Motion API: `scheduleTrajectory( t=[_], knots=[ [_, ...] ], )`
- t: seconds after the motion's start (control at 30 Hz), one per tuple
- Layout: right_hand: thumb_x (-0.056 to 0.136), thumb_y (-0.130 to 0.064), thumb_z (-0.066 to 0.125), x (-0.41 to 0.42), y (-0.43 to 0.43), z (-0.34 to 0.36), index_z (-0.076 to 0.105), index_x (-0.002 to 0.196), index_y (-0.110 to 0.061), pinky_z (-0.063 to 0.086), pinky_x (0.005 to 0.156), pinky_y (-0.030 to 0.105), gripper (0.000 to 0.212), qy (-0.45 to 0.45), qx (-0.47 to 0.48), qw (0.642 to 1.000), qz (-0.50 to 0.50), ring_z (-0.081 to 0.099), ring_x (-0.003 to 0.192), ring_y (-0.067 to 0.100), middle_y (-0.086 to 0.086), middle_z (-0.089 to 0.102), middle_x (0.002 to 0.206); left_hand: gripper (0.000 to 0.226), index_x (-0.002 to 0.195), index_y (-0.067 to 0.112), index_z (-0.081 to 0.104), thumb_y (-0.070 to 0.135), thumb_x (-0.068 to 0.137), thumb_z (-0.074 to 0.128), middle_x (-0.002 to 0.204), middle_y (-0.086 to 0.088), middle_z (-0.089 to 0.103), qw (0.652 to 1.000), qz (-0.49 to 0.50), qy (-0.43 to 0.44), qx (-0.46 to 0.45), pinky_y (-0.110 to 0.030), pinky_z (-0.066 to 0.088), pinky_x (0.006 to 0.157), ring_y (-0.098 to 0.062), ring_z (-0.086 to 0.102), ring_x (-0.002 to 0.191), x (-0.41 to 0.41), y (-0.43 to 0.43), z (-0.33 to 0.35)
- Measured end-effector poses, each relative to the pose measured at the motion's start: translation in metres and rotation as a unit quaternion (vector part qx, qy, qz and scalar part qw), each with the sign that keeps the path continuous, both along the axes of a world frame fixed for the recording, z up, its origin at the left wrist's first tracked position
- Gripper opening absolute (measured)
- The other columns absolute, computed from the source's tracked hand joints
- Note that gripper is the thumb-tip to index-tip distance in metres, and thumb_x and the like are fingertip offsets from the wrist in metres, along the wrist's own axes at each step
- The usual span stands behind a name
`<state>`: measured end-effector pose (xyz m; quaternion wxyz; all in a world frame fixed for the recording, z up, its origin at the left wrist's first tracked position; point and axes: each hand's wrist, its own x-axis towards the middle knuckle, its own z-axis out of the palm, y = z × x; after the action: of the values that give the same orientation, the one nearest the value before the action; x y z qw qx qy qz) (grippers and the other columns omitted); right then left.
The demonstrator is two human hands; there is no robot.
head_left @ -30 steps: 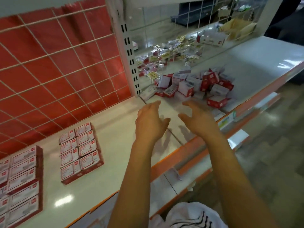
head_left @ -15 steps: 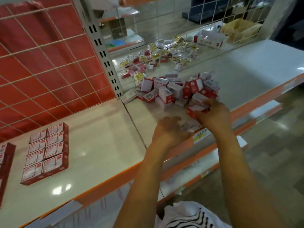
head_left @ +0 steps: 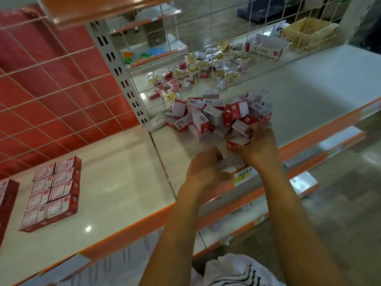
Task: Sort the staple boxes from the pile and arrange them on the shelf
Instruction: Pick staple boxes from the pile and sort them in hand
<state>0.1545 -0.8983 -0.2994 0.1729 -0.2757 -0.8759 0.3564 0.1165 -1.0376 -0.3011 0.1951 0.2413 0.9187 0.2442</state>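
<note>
Gripping a white staple box [head_left: 233,163] with the left hand [head_left: 206,168], curling the fingers [head_left: 216,155] round its left end and showing the word STAPLES on the upturned face. Holding this box over the front edge of the shelf [head_left: 123,172], just beside a yellow price label [head_left: 244,175] on the orange edge strip [head_left: 132,230].

Grasping a red-and-white staple box [head_left: 237,142] with the right hand [head_left: 257,147], clenching the fingers over its top at the near edge of the pile [head_left: 218,116]. Positioning both hands close together, with the two held boxes near each other.

Lying jumbled in the right bay of the shelf, near the wire grid [head_left: 51,89]: the pile itself, tilting, standing on end and resting flat, box against box.

Sitting flat in a neat two-column block [head_left: 52,190] in the left bay, well apart from the pile, facing label-up and touching side to side. Standing just left of it, partly cut off by the frame: a taller stack [head_left: 6,197] of the same boxes.

Rising from the back of the shelf between the two bays: a slotted upright post [head_left: 121,79].

Lying scattered behind the grid on a farther shelf: small packets [head_left: 198,73], some red-and-white, some yellow-labelled, too small for reading. Standing beyond them at the upper right: an open cardboard box [head_left: 309,32].
</note>
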Motion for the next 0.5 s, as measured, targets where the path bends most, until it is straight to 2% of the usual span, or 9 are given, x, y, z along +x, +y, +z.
scheduleTrajectory(
  t=[0.13, 0.2, 0.27, 0.37, 0.5],
  knots=[
    [0.078, -0.025, 0.075, 0.005, 0.013, 0.011, 0.056, 0.109, -0.014, 0.050, 0.074, 0.030, 0.038, -0.039, -0.089, 0.995, 0.029, 0.057, 0.090, 0.016, -0.001, 0.058, 0.100, 0.043, 0.107, 0.024, 0.052, 0.025, 0.072, 0.077, 0.109, 0.000, 0.060, 0.996, 0.020, -0.057, 0.060, -0.028, 0.051, 0.074, -0.016, 0.059, 0.092, -0.001, -0.004, 0.003],
    [0.081, -0.021, 0.071, 0.008, 0.017, 0.010, 0.061, 0.101, -0.018, 0.055, 0.079, 0.036, 0.023, -0.019, -0.148, 0.988, 0.030, 0.062, 0.089, 0.017, -0.001, 0.065, 0.097, 0.039, 0.108, 0.028, 0.053, 0.024, 0.075, 0.075, 0.106, 0.003, 0.061, 0.994, 0.019, -0.070, 0.085, -0.026, 0.052, 0.071, -0.015, 0.061, 0.089, -0.003, -0.010, 0.004],
    [0.083, -0.022, 0.068, 0.009, 0.018, 0.008, 0.066, 0.087, -0.024, 0.056, 0.077, 0.040, 0.005, 0.003, -0.184, 0.982, 0.043, 0.066, 0.084, 0.020, -0.002, 0.068, 0.087, 0.036, 0.110, 0.035, 0.056, 0.022, 0.080, 0.070, 0.103, 0.007, 0.061, 0.988, 0.037, -0.087, 0.120, -0.025, 0.054, 0.069, -0.010, 0.062, 0.086, -0.006, -0.017, 0.004],
    [0.093, -0.022, 0.057, 0.010, 0.012, 0.008, 0.065, 0.082, -0.030, 0.057, 0.076, 0.044, 0.016, 0.041, -0.249, 0.965, 0.064, 0.068, 0.084, 0.022, 0.000, 0.069, 0.086, 0.034, 0.116, 0.034, 0.060, 0.018, 0.087, 0.065, 0.111, 0.005, 0.062, 0.978, 0.069, -0.092, 0.172, -0.026, 0.054, 0.079, -0.008, 0.061, 0.093, -0.010, -0.032, 0.000],
    [0.099, -0.023, 0.044, 0.006, -0.006, 0.010, 0.063, 0.089, -0.029, 0.057, 0.066, 0.033, 0.022, 0.058, -0.314, 0.942, 0.105, 0.066, 0.088, 0.019, 0.002, 0.068, 0.093, 0.035, 0.116, 0.032, 0.061, 0.014, 0.087, 0.067, 0.111, -0.001, 0.062, 0.957, 0.116, -0.122, 0.238, -0.025, 0.056, 0.078, -0.012, 0.064, 0.092, -0.010, -0.056, -0.003]
  ],
)
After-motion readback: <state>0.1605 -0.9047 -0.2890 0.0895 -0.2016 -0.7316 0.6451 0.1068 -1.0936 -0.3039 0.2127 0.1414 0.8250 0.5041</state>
